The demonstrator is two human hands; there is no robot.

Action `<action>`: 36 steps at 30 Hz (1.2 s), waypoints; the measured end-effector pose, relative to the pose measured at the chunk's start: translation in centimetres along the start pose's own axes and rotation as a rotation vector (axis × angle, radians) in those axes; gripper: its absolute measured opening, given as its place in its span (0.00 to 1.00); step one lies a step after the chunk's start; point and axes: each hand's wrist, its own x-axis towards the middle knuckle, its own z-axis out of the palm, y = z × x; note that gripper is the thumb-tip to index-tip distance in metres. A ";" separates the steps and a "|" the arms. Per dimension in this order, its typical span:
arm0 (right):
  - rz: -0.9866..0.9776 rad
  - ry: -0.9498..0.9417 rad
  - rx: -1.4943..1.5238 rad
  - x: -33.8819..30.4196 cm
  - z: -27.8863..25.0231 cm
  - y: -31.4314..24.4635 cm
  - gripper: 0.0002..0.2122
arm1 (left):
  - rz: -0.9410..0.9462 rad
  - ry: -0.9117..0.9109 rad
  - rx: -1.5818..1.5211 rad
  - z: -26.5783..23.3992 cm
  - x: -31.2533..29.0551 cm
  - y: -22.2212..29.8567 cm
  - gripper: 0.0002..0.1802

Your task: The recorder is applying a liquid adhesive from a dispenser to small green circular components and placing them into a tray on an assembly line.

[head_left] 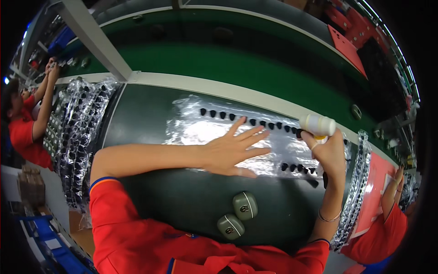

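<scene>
My left hand [237, 150] lies flat with its fingers spread on a clear plastic sheet [200, 132] on the dark green bench. Small black parts [222, 115] run along the sheet's far side in a row. A shorter row of black parts [292, 167] lies on its near right side. My right hand [329, 153] is closed round the narrower end of a white bottle [315, 124], over the sheet's right end. Something yellow shows at the bottle's lower side, and my fingers partly hide it. Two rounded olive-green cases [245, 205] rest nearer to me.
Stacked clear trays of dark parts [84, 137] stand at the left, and more clear packaging [358, 192] at the right. Beyond a pale rail runs a green belt [205, 64], with a grey post [93, 39] at its left. Co-workers in red sit on both sides.
</scene>
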 end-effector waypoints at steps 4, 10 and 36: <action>0.061 0.059 0.185 1.6 -1.0 -2.2 0.09 | -0.242 0.166 -0.527 -3.7 5.4 -2.7 0.16; 0.055 0.154 0.210 1.4 -1.3 -2.2 0.07 | -0.644 0.714 0.165 -5.0 9.2 -21.0 0.30; -0.043 0.080 0.212 0.2 1.2 -1.8 0.13 | -0.401 0.260 -1.506 -4.8 5.8 0.7 0.30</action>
